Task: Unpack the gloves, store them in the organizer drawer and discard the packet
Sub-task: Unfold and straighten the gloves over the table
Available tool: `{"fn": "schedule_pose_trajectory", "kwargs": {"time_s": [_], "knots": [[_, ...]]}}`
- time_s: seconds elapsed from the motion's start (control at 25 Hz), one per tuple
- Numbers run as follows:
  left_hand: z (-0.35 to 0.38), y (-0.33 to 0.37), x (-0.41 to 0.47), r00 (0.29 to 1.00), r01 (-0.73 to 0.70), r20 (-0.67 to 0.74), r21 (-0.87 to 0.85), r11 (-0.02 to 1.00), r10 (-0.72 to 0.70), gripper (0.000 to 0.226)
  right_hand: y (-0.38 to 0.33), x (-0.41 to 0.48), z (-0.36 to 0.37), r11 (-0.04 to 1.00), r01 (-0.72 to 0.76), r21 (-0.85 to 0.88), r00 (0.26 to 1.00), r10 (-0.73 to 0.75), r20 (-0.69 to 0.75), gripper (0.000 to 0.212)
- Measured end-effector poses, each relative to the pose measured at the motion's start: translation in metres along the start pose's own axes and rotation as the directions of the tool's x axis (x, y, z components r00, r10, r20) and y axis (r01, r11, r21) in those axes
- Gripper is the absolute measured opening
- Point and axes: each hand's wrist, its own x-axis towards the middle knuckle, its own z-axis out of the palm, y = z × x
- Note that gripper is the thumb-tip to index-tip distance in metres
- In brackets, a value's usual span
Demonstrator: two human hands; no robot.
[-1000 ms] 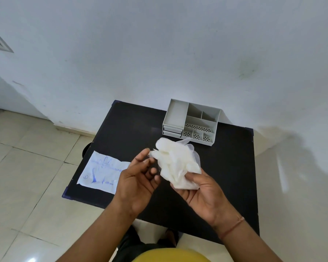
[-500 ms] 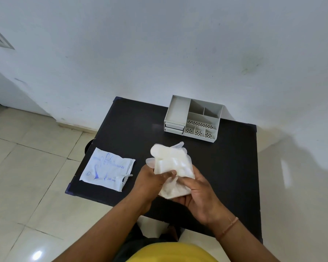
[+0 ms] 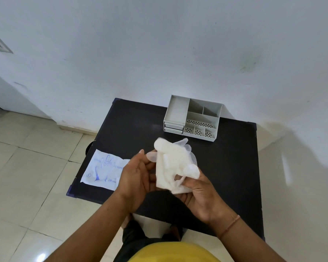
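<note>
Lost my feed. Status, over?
Both hands on gloves: right hand gripping, left hand alongside. Packet on table. Organizer drawers shut. Nothing in the way.

Your right hand (image 3: 201, 191) grips the gloves (image 3: 173, 165) from below; your left hand (image 3: 135, 178) cups beside them, fingers (image 3: 140, 157) touching. The packet (image 3: 102, 170) lies on the desk (image 3: 133, 125) left of your fingers, the organizer (image 3: 192, 118) beyond them.

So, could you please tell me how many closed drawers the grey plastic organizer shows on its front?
2: upper drawer and lower drawer, stacked at the grey plastic organizer's front left. None looks hidden.
</note>
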Motion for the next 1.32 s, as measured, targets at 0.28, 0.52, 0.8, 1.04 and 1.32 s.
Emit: {"fn": "schedule_pose_trajectory", "kwargs": {"time_s": [0.28,0.52,0.8,1.04,1.32], "knots": [[-0.012,-0.004,0.015,0.987,0.061,0.146,0.030,0.998,-0.065,0.055,0.007,0.002,-0.010,0.941,-0.126,0.314,0.988,0.092,0.123,0.041],[-0.003,-0.004,0.025,0.999,0.043,-0.029,0.342,0.939,-0.036,0.038,0.017,0.006,-0.009,0.968,0.064,-0.242,0.997,-0.049,0.067,0.053],[-0.001,-0.021,0.034,0.965,-0.022,-0.239,0.337,0.941,0.108,0.010,0.017,0.004,-0.016,0.993,-0.083,0.081,0.996,0.082,0.022,0.048],[0.017,-0.031,0.027,0.952,-0.093,-0.275,0.160,0.983,0.135,0.024,0.019,0.007,-0.016,0.995,0.005,0.098,1.000,-0.007,0.021,0.049],[-0.011,0.009,0.031,0.950,0.045,0.291,0.232,0.972,-0.113,0.062,-0.006,0.016,-0.036,0.990,-0.070,0.126,0.994,0.079,-0.073,0.037]]}}
